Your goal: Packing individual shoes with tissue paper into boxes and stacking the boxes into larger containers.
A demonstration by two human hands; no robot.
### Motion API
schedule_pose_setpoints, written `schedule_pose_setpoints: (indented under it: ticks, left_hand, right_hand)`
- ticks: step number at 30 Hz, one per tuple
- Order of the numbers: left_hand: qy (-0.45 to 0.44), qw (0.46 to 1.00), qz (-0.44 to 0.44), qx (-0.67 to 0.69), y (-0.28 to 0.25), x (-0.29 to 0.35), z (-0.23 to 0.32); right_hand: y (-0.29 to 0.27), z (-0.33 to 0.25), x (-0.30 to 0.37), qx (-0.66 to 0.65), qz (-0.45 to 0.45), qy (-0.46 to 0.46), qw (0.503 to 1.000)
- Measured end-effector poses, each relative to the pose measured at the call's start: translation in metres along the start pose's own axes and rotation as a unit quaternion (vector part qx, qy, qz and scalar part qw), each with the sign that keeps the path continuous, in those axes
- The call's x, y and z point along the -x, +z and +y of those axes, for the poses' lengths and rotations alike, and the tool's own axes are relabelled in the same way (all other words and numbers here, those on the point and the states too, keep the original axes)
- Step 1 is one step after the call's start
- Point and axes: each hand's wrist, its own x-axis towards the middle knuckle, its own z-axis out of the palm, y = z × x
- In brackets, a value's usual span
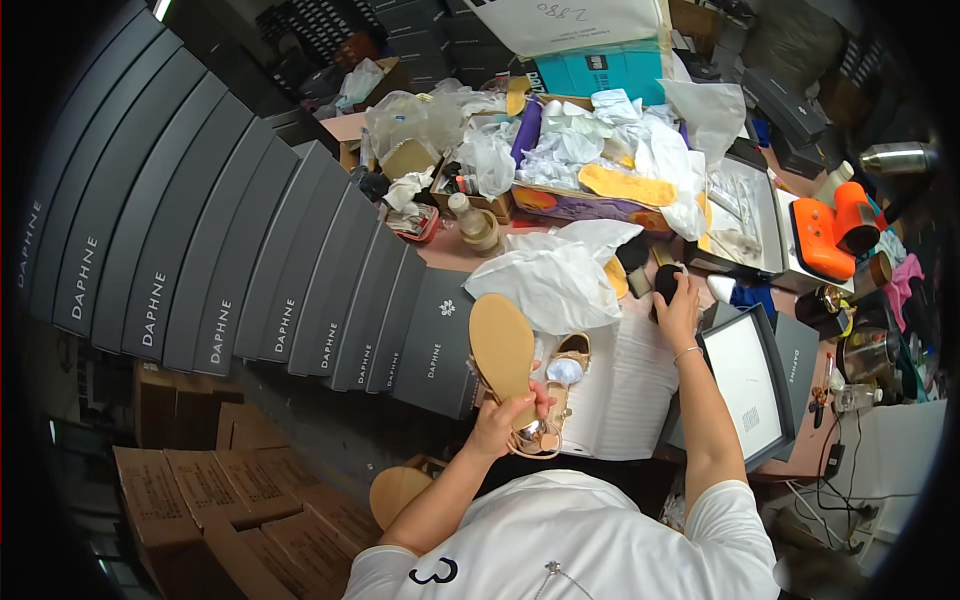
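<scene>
My left hand point(497, 423) is closed round the heel end of a sandal point(503, 345), its tan sole turned up and its straps hanging below. A second sandal point(573, 358) with pale stuffing lies just beyond it, on white sheets point(627, 390) that look like lined paper or a liner. My right hand point(681, 308) reaches forward, its fingers curled on a dark oval pad point(664, 280), perhaps a brush or sponge; its kind is unclear. Crumpled white tissue paper point(555, 275) lies between the hands, farther back.
Grey shoe boxes point(255, 230) stand stacked at the left. An open box point(745, 385) lies by my right forearm. Behind are a glass bottle point(476, 225), a carton point(600, 208) of crumpled paper and an orange tool point(822, 238). Brown cartons point(240, 480) sit lower left.
</scene>
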Motion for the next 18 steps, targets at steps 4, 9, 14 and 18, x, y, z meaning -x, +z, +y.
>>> schedule_pose_setpoints:
  ticks: [4,9,14,18]
  left_hand:
    - [0.004,0.997,0.035,0.069,-0.003,-0.006,0.01]
    - [-0.068,0.96,0.222,0.154,-0.013,-0.031,0.013]
    - [0.013,0.944,0.307,0.123,-0.016,-0.04,-0.005]
    - [0.005,0.946,0.285,0.152,0.024,-0.026,-0.012]
  right_hand:
    - [0.021,0.007,-0.005,0.118,-0.105,0.068,0.985]
    - [0.014,0.01,-0.008,-0.072,0.085,-0.038,0.993]
    - [-0.097,-0.12,0.095,-0.279,-0.153,-0.212,0.924]
    - [-0.093,-0.173,0.164,-0.209,-0.181,-0.401,0.873]
